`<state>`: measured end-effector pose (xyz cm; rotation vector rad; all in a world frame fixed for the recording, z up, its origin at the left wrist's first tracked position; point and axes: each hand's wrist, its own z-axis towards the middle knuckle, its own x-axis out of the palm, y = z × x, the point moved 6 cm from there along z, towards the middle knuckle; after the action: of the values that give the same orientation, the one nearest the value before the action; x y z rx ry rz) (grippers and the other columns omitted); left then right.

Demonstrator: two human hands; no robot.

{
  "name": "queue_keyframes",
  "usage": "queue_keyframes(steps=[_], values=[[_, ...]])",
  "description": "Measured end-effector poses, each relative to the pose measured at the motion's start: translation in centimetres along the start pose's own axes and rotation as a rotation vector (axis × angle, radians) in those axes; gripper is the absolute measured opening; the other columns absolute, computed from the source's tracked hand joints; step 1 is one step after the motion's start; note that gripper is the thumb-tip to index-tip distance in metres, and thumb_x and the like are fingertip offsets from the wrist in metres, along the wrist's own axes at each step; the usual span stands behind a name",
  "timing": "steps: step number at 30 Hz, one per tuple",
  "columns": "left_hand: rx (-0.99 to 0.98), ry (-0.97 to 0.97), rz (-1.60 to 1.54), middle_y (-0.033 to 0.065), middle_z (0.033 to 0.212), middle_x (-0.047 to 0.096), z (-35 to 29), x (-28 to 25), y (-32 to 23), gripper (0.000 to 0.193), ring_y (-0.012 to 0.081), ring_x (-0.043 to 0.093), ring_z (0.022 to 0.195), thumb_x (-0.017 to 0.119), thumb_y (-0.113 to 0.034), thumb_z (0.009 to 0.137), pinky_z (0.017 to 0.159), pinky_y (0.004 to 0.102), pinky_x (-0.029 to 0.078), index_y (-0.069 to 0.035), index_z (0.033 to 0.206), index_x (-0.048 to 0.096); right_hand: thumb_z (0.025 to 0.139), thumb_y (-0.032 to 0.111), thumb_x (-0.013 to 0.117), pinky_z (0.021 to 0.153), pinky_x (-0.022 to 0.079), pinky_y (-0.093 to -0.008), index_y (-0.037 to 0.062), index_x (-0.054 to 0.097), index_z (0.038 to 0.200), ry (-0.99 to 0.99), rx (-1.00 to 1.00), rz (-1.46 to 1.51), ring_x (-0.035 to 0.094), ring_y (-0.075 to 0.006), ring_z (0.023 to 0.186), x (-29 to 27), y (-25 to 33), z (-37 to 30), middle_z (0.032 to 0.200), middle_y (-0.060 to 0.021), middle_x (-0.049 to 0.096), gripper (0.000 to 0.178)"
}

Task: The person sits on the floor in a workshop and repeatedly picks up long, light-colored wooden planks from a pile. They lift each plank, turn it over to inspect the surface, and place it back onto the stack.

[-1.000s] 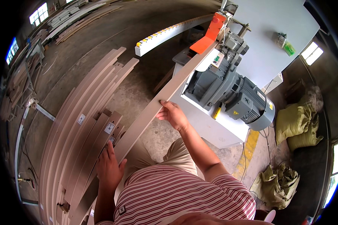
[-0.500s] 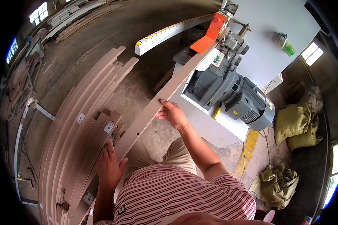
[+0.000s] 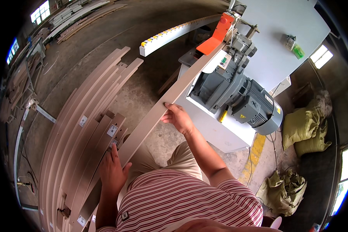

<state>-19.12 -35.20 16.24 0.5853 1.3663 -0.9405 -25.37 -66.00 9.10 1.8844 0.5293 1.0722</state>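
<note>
Board (image 3: 147, 125), long and brown, slants from by the left hand (image 3: 113, 170) up to the orange guard (image 3: 210, 47) on the machine (image 3: 216, 125). Right hand (image 3: 178, 119) pinches its edge, thumb on top; left hand's grip cannot be told. Step, as judged: guiding board at machine. Next move calls for even support, clear of stacked boards (image 3: 81, 104) at left.

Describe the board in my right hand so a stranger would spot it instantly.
Find the big grey motor right of centre. Left of it, a long brown board slants up to the orange guard. Unlike the piled boards further left, it alone reaches that guard, your right hand holding its edge.
</note>
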Motion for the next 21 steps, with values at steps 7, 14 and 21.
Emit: queue_keyframes(steps=[7,14,21], values=[[-0.026,0.008,-0.011,0.0181,0.104,0.056,-0.08,0.15,0.14,0.092,0.0319,0.057,0.094,0.079,-0.029,0.077,0.081,0.0409,0.047,0.005,0.147,0.029,0.097,0.032,0.058,0.064,0.056,-0.0256,-0.0003,0.063,0.103,-0.002,0.004,0.002,0.068,-0.0162,0.07,-0.11,-0.26,0.1,0.086,-0.0103,0.07,0.033],[-0.016,0.003,-0.006,0.0193,0.104,0.055,-0.08,0.1,-0.04,0.093,0.0328,0.057,0.093,0.079,-0.028,0.077,0.082,0.0412,0.047,0.005,0.147,0.027,0.097,0.032,0.058,0.064,0.056,-0.0261,0.0001,0.062,0.103,-0.006,0.012,0.003,0.067,-0.0165,0.071,-0.33,-0.44,0.15,0.086,-0.0105,0.07,0.033],[-0.027,0.022,-0.011,0.0217,0.108,0.057,-0.05,0.49,0.13,0.093,0.0346,0.057,0.097,0.078,-0.029,0.079,0.084,0.0423,0.047,0.005,0.148,0.026,0.097,0.032,0.058,0.065,0.056,-0.0273,0.0008,0.062,0.103,-0.01,0.01,0.009,0.068,-0.0174,0.072,-0.53,-0.5,0.1,0.086,-0.011,0.069,0.032]])
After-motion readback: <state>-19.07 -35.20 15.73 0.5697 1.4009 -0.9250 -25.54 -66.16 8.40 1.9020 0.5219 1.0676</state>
